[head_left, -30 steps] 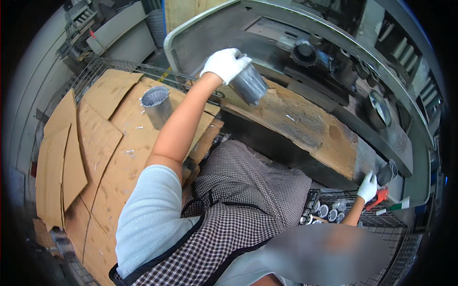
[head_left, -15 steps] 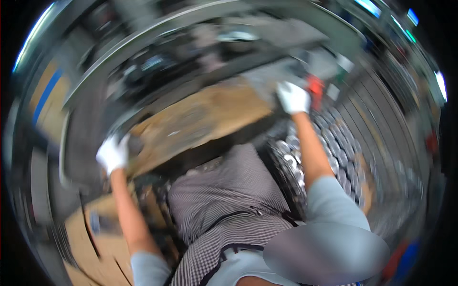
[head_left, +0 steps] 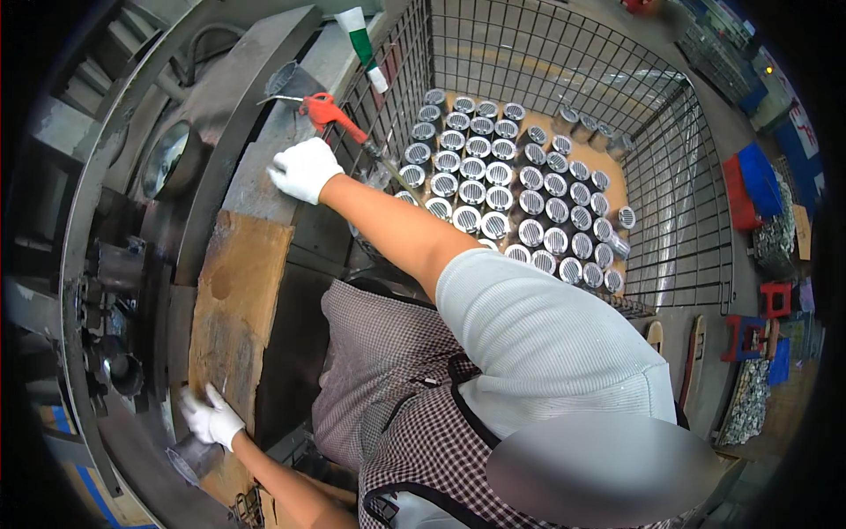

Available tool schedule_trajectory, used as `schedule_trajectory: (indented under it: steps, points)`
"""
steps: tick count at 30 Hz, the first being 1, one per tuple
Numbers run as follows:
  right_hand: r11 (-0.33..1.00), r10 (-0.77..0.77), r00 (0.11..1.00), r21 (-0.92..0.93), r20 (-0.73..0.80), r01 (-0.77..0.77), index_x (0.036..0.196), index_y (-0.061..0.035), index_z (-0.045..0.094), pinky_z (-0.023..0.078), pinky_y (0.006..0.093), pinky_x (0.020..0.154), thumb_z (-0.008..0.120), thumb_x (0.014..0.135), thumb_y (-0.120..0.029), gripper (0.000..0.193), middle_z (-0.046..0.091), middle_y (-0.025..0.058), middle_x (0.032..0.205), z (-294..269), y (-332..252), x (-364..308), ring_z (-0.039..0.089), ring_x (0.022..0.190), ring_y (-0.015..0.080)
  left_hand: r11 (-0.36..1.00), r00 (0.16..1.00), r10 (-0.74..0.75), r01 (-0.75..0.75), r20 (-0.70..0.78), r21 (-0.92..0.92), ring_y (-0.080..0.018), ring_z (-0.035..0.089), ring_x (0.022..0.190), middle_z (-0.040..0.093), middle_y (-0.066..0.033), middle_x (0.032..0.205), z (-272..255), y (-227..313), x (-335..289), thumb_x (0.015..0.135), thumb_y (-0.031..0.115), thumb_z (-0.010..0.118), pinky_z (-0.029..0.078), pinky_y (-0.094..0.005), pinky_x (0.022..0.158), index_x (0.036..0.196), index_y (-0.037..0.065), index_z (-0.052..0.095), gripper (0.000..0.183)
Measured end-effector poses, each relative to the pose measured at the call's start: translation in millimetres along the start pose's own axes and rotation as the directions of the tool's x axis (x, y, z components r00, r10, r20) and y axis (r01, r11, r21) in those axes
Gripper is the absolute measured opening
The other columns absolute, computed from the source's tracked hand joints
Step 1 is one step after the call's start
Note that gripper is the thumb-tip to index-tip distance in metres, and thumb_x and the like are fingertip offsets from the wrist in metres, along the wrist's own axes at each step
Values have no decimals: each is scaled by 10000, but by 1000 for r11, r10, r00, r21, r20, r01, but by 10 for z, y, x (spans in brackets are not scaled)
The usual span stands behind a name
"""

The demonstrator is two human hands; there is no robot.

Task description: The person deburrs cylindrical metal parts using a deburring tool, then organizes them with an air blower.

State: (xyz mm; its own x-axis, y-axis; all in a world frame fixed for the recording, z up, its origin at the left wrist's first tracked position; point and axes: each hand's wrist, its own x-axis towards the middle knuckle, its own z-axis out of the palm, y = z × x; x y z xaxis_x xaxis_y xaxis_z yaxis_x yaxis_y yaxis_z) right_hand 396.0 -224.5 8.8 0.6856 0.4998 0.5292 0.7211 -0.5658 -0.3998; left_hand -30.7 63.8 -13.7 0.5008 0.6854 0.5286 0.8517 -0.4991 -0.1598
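Observation:
My left hand (head_left: pixel 210 419), in a white glove, is at the near end of a worn wooden board (head_left: pixel 238 309). Its fingers are spread and slightly blurred, beside and partly over a grey metal cylinder (head_left: pixel 194 458); whether they touch it I cannot tell. My right hand (head_left: pixel 307 170), also white-gloved, is at the grey metal plate (head_left: pixel 264 181) beyond the board. Its fingers are curled inward, and whatever they may hold is hidden. Just past that hand lies a red air blow gun (head_left: pixel 326 113), with a dark grey cup-shaped piece (head_left: pixel 291 81) near its nozzle.
A black wire basket (head_left: pixel 696 189) on the right holds many metal cylinders with slotted tops (head_left: pixel 498 174) standing on cardboard. Left of the board is machinery with a round metal bowl (head_left: pixel 167 159). A green-and-white tube (head_left: pixel 361 44) sits by the basket's edge. Stools (head_left: pixel 745 335) stand far right.
The view has swung to the right, bringing the wire basket fully into sight. My left hand remains by the grey cylinder, and my right hand is still near the blow gun.

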Motion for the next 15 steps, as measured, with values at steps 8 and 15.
schedule_trajectory:
  steps: [8, 15]
  points:
    - [1000, -1, 1000, -32, -19, 1, 737, -107, 683, 498, 484, 636, 508, 887, -396, 369, 675, 139, 698, 42, -38, 28, 663, 666, 340, 995, 986, -90, 84, -142, -50, -366, 559, 1175, 496, -174, 1397, -243, 227, -135, 917, 551, 537, 477, -481, 933, 1408, 164, 473, 628]
    - [998, -26, 999, -61, -35, 23, 736, -101, 677, 495, 473, 654, 511, 895, -417, 391, 681, 148, 718, 143, 52, 87, 664, 674, 349, 989, 960, -75, 106, 268, -105, -392, 588, 1093, 570, -167, 1310, -115, 172, -88, 916, 466, 583, 474, -479, 916, 1307, 138, 564, 511]
